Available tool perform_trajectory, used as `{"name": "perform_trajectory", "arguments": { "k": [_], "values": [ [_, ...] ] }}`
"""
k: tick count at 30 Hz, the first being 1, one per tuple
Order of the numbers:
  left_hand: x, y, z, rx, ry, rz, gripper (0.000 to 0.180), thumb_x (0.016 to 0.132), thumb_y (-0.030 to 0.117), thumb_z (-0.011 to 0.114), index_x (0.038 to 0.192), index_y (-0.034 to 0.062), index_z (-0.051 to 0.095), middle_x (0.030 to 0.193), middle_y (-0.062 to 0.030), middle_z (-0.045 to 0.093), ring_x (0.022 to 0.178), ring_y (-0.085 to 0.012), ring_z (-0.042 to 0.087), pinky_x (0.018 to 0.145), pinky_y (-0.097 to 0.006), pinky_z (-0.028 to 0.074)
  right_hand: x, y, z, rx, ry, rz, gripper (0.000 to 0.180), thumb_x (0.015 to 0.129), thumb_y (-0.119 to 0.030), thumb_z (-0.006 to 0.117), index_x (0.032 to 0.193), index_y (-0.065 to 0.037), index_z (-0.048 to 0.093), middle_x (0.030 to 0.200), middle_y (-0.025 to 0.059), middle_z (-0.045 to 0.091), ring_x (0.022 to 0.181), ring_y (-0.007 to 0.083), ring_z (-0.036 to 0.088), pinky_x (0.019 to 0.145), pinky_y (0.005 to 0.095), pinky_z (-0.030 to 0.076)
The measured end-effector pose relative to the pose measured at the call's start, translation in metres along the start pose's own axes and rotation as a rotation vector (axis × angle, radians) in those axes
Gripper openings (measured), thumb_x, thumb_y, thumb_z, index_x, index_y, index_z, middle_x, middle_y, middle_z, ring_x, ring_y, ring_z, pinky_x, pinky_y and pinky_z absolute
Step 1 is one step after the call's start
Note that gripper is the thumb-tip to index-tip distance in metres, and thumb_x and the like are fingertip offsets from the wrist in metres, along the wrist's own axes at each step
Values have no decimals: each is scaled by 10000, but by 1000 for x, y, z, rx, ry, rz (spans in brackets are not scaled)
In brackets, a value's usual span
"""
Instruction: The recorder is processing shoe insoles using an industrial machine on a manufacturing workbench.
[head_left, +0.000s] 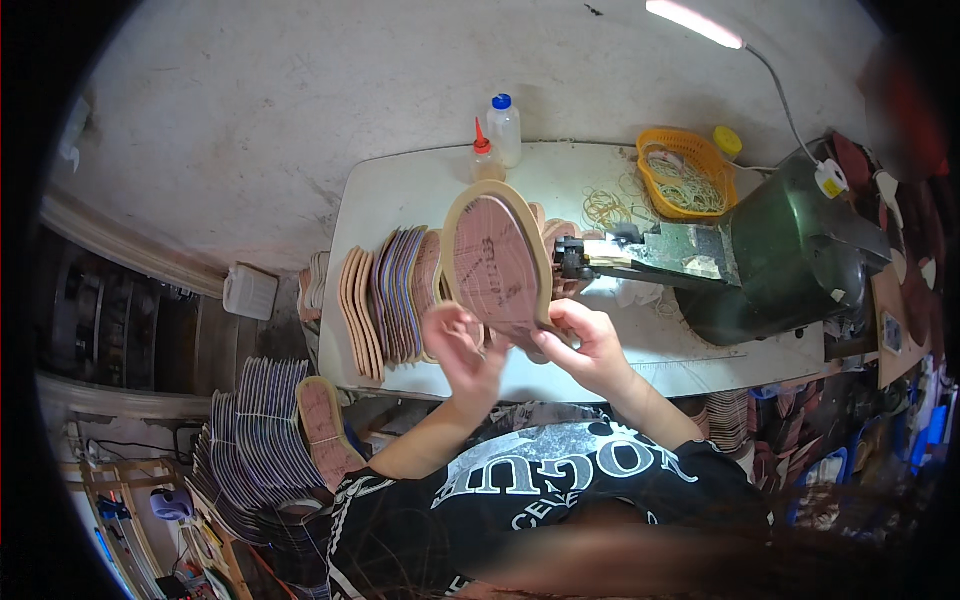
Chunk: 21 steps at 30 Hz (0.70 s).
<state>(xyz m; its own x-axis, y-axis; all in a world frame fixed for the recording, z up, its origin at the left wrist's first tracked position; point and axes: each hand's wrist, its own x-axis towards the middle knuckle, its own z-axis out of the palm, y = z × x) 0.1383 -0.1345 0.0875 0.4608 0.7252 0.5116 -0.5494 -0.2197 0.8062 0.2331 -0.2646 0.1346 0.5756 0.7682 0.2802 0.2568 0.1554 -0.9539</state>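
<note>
Around us, the desk (395, 200) is busy. A machine (800, 265) with a dark green body fills its right side, and its arm (690, 250) reaches in from there, its black tip just beside the insole in our hands; we cannot tell whether they touch. Near the back edge stand a blue-capped bottle (507, 133) and a bottle with a red nozzle (487, 162). An orange basket (700, 210) holds pale bands, with more loose bands (605, 208) beside it and a lamp (695, 22) above. To our left stand tan pieces (356, 310) and purple-edged pieces (400, 290) in close rows; the insole hides part of what lies behind it. Bundled soles (255, 430) are stacked below, beyond the desk.

The insole (490, 255) is raised over the desk, long end up: a pinkish-brown, rounded face with dark handwriting, framed by a wider tan border. Our right hand (590, 350) pinches its lower edge between thumb and fingers. Our left hand (465, 352), blurred, is loosely open beside the lower left edge; we cannot tell whether it touches.
</note>
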Motion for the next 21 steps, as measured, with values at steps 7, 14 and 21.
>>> {"name": "perform_trajectory", "arguments": {
  "k": [7, 14, 21],
  "values": [
    [63, 15, 14, -312, -242, -633, 480, 914, 216, 614, 1286, -28, 431, 1121, -118, 611, 970, -177, 630, 840, -312, 528, -1, 10, -23, 194, -91, 86, 232, 838, -141, 673, 1002, 19, 635, 872, 43, 645, 791, 132, 610, 733, 259, 482],
    [69, 7, 50, -541, -326, -921, 386, 927, 164, 561, 1247, -34, 475, 1051, -112, 635, 884, -153, 645, 774, -283, 541, 8, 53, -22, 939, -141, 313, 626, 755, -511, 749, 1107, -13, 606, 891, 0, 631, 738, 62, 570, 608, 186, 451],
    [77, -3, 63, -506, -400, -864, 337, 920, 127, 570, 1210, -35, 523, 1042, -91, 645, 858, -132, 636, 782, -264, 519, 34, 11, -57, 640, -317, 407, 320, 811, -238, 747, 1006, -4, 650, 867, 36, 658, 744, 89, 612, 604, 212, 506]
  ]
}}
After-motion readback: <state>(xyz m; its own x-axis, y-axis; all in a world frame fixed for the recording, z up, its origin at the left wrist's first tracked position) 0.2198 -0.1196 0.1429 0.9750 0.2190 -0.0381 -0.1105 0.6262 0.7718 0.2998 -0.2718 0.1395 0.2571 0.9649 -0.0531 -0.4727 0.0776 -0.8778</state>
